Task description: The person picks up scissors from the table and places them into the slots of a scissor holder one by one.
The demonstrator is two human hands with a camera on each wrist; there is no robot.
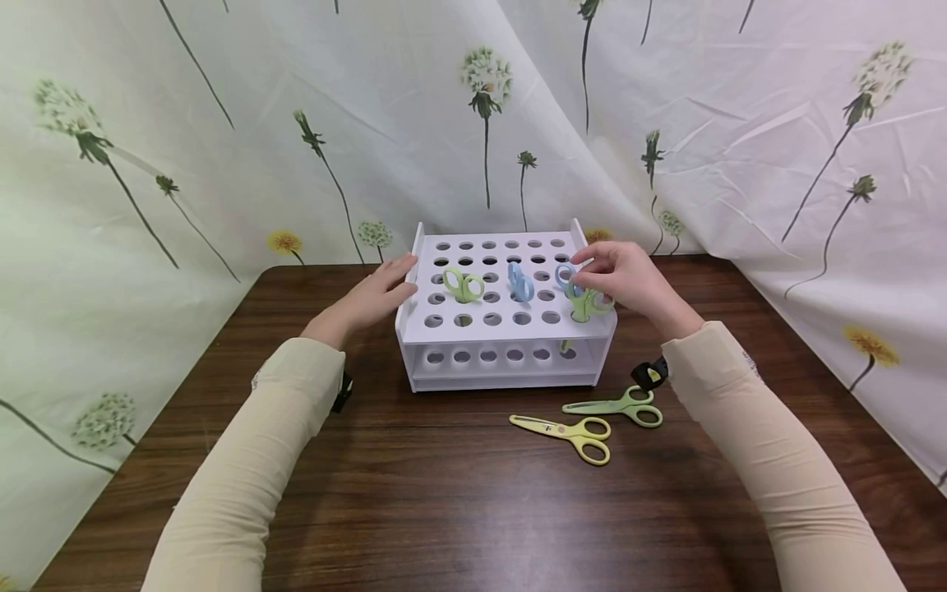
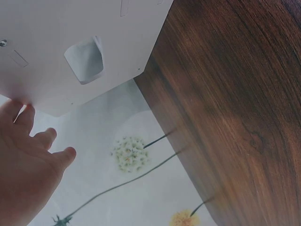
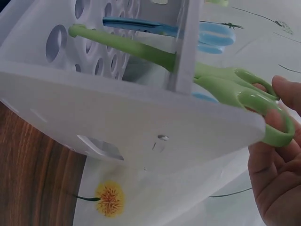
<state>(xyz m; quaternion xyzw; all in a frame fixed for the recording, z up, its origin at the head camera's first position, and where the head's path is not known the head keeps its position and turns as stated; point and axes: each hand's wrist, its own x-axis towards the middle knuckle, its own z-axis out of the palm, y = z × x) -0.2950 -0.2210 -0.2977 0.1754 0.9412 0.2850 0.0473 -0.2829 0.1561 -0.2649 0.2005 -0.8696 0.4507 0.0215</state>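
A white rack (image 1: 506, 381) with rows of round holes stands at the back of the table. My right hand (image 1: 629, 279) pinches the handle loops of green scissors (image 3: 221, 87) at the rack's front right hole. Their blades point down through the upper shelf, with the tip close to a hole in the lower one. Blue scissors (image 3: 141, 23) stand just behind them. Another blue pair (image 1: 520, 284) and a second green pair (image 1: 463, 294) stand upright further left. My left hand (image 1: 366, 300) rests its fingertips on the rack's left side wall, holding nothing.
Yellow scissors (image 1: 570, 430) and another green pair (image 1: 614, 406) lie on the dark wooden table (image 1: 414, 493) in front of the rack, towards the right. A white flowered cloth (image 1: 414, 123) hangs close behind the rack and along both sides.
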